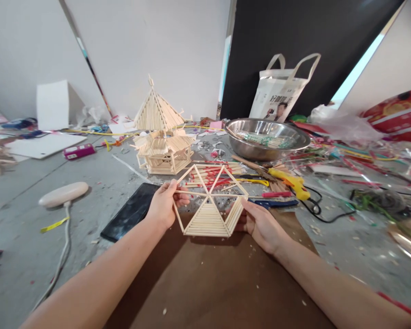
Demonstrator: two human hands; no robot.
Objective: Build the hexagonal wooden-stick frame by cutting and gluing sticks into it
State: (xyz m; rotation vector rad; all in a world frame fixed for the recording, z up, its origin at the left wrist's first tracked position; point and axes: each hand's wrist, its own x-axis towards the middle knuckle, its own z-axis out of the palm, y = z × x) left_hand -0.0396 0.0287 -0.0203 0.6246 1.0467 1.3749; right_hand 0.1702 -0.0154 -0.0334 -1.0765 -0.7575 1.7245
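Between my two hands is a six-sided frame of thin wooden sticks [207,221], lifted above a brown sheet. Its spokes meet in the middle. The front section is filled with sticks laid side by side, and the right front section is partly filled. My left hand [164,203] pinches the frame's left corner. My right hand [260,224] grips its right corner, with some fingers hidden behind the sticks. Beyond the frame stands a stick-built pavilion model [162,151] with a pointed roof [157,112]. Red-marked sticks [208,173] lie in a pile just behind the frame.
A yellow glue gun [291,183] with a black cord lies at the right, near a blue-handled tool [274,203]. Behind it are a steel bowl [270,137] and a white bag [277,93]. A dark tablet-like slab [128,212] and a white corded object [63,194] lie left.
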